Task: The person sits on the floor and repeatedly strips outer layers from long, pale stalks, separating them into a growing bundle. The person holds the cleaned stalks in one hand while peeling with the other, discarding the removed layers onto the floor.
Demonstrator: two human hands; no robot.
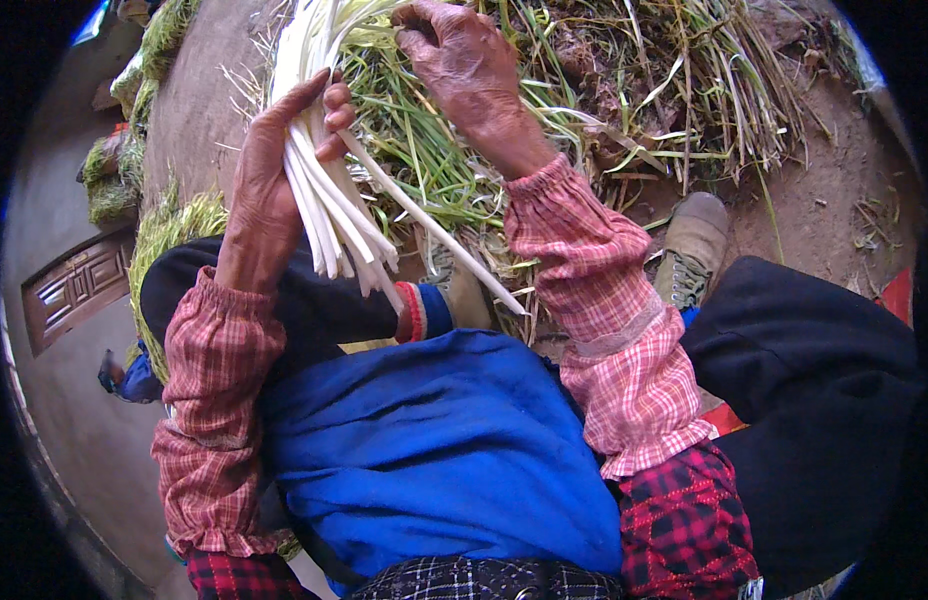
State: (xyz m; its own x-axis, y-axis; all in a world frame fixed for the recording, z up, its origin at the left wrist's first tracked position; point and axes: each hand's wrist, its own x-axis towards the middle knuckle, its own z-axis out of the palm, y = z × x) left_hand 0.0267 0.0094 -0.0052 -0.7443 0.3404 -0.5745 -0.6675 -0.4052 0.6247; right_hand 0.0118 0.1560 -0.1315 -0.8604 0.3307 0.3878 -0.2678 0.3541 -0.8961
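Ground: bare brown earth (804, 225), to the right of the right hand (471, 75), strewn with loose strands.
Heap: green and straw-coloured stalks (434, 165), under and beyond the right hand, spreading rightward.
Wall: grey (59, 400), well left of the left hand (266, 170), with a brown panelled fitting (79, 282).
Green bundles (114, 185): several, lying left of the left hand.
Blue cloth (434, 420): across the lap, on the near side of both hands.
Bunch of white stalks (329, 205): one, clasped in the left hand, thumb and fingers closed around it; lower ends towards the lap, one stalk slanting out rightward.
Right hand: fingers curled, beside the bunch's upper part; whether gripping a strand, cannot tell.
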